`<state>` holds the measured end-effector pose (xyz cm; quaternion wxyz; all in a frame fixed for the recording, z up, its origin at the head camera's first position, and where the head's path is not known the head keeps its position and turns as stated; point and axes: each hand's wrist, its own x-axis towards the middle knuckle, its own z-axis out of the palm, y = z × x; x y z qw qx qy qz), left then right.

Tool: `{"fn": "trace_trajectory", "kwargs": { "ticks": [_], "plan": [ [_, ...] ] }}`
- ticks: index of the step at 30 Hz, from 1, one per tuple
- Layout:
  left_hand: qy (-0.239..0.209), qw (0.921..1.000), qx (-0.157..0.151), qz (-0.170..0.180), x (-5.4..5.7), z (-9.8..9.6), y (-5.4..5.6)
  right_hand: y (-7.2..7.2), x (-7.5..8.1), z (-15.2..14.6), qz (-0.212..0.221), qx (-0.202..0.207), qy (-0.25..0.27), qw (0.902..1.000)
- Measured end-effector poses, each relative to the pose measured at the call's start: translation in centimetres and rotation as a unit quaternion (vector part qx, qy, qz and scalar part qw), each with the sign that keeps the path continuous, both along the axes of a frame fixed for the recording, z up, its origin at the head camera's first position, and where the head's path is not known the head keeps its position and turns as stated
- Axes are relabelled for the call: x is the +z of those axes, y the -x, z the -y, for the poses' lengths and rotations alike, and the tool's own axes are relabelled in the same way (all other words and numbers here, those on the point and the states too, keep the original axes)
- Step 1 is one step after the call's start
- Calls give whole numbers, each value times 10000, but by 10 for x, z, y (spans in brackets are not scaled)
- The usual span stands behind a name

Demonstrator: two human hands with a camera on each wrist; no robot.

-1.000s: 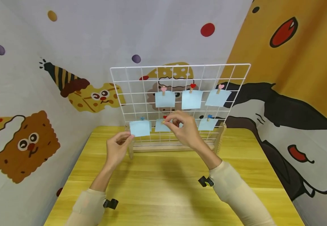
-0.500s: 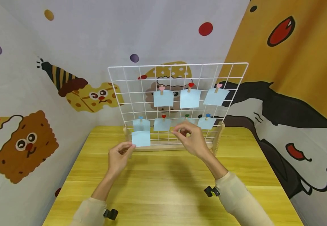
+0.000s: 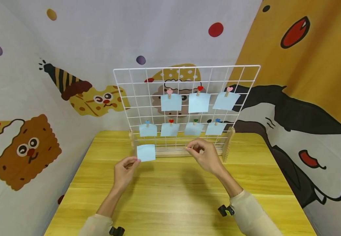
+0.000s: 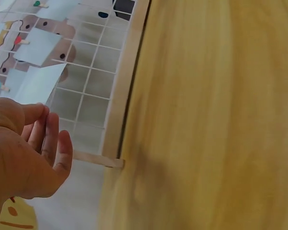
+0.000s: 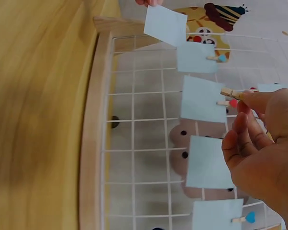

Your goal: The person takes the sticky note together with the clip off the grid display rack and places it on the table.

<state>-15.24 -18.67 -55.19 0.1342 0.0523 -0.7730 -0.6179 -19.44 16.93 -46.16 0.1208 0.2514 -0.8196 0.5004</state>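
My left hand (image 3: 124,173) pinches a pale blue paper note (image 3: 146,153) by its lower left corner, in front of the lower left of a white wire grid (image 3: 113,69). A small wooden clothespin (image 5: 228,92) is pinched between the thumb and index finger of my right hand (image 3: 204,156), which is in front of the grid's lower right part. On the grid hang two rows of similar notes, each clipped by a heart-topped clothespin. The upper row includes a middle note (image 3: 199,103) with a red heart; the lower row includes a left note (image 3: 148,130) with a blue heart.
The grid stands in a wooden base (image 3: 170,153) with side feet, towards the back of a yellow wood-grain table (image 3: 164,196). Behind it hangs a cartoon-printed cloth (image 3: 99,39). A black wrist camera (image 3: 225,210) sits at the right sleeve.
Both hands have come down and nearer along the grid, the left with the note, the right with the clothespin. The right has also shifted rightward, uncovering the lower row of notes.
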Motion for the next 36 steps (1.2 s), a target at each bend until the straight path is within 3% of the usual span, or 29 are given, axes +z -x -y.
{"fn": "trace_trajectory", "kwargs": {
  "ticks": [7, 16, 36],
  "plan": [
    [93, 9989, 120, 438, -14, 1, -6, -6, -21, -12, -141, -169, 78, 9997],
    [69, 9985, 141, 533, -23, 0, -11, -15, -44, -34, 112, -327, 190, 9992],
    [933, 9883, 539, 1080, -44, -1, -15, -40, -86, -77, 655, -867, 282, 9937]
  ]
}}
